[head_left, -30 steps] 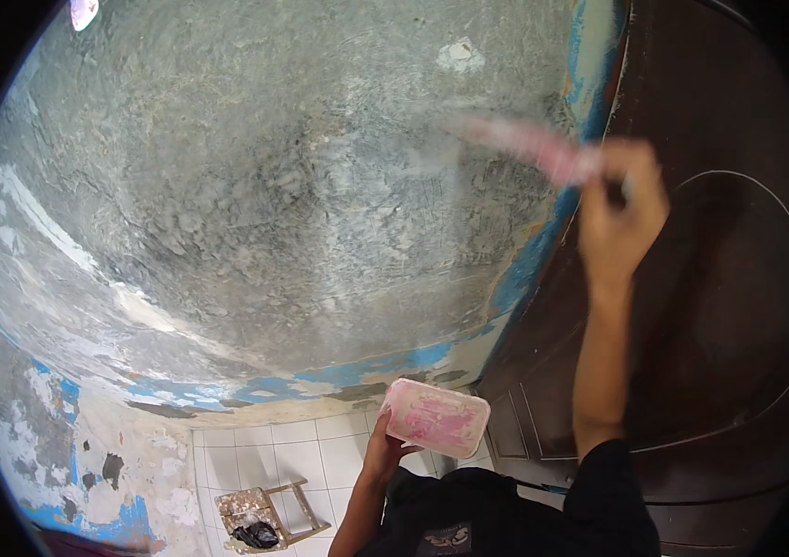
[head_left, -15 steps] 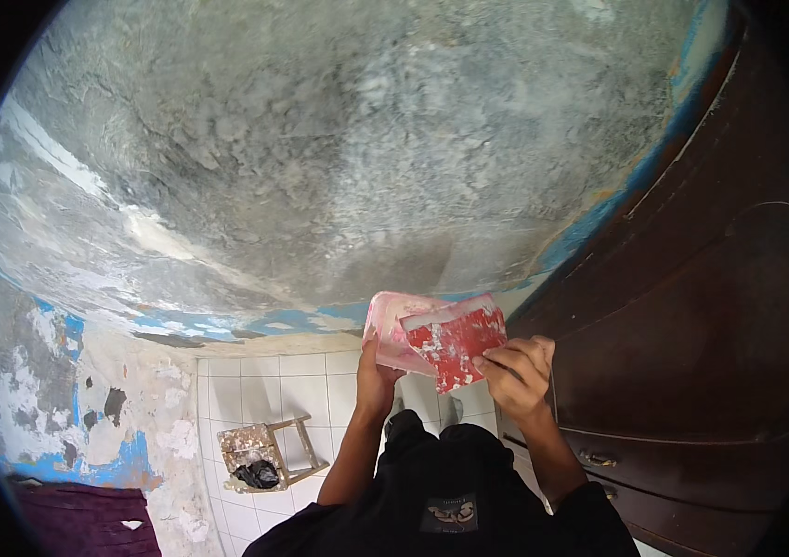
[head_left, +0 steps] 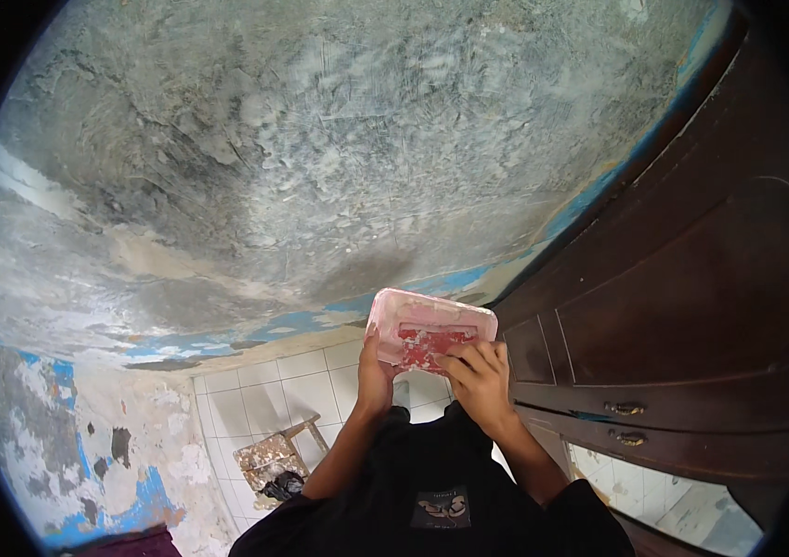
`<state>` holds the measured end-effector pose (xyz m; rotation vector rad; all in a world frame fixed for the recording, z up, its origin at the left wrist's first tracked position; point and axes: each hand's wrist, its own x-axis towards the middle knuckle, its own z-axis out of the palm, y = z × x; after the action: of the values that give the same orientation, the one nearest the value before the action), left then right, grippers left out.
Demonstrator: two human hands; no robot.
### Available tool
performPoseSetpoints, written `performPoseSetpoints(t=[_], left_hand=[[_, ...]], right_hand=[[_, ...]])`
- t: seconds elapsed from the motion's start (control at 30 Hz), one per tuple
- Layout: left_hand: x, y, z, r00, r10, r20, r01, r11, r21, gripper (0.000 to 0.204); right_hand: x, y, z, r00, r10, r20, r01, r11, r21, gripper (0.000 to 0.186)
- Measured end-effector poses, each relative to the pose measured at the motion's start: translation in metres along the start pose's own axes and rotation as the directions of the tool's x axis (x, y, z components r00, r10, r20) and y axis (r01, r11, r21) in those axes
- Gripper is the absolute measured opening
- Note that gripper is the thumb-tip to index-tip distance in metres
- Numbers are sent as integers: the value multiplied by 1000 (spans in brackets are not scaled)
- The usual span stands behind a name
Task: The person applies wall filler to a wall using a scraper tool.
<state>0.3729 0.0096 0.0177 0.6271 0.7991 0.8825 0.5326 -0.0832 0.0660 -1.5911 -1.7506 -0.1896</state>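
A pink rectangular tray (head_left: 431, 316) smeared with white paste is held up in front of me. My left hand (head_left: 374, 382) grips its left side from below. A red flat scraper (head_left: 428, 342), also smeared white, lies in the tray. My right hand (head_left: 481, 379) is closed on the scraper at the tray's near right edge. Behind the tray rises a rough grey plastered wall (head_left: 320, 158) with scraped marks.
A dark brown wooden door (head_left: 691, 306) with two small metal handles (head_left: 625, 408) stands at the right. White floor tiles (head_left: 273, 399) lie below, with a small paint-spattered wooden stool (head_left: 273, 457). Peeling blue and white paint (head_left: 69, 455) covers the lower left wall.
My right hand has come down from the wall near the door with the scraper and now rests it in the tray. The tray has been raised slightly.
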Motion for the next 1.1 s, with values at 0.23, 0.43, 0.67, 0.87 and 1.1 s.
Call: performPoseSetpoints(t=[0.23,0.43,0.67,0.87,1.1], left_hand=[[5,4,-46,998,-68,-8,69,996,60,54],[8,5,-59,999,-35,13,34,998,49,54],[18,4,-44,999,18,-40,-16,999,37,57],[23,-3,-16,985,58,-164,-23,978,208,55],[-13,-9,39,743,643,187,-486,326,811,39]], right_hand=[[-3,-32,12,941,241,238,-268,960,85,34],[-9,-29,16,922,388,1,-370,879,299,44],[-32,17,48,549,668,502,-597,-107,795,72],[-42,51,48,525,619,584,-589,-232,775,59],[-48,95,40,599,652,465,-535,-106,838,49]])
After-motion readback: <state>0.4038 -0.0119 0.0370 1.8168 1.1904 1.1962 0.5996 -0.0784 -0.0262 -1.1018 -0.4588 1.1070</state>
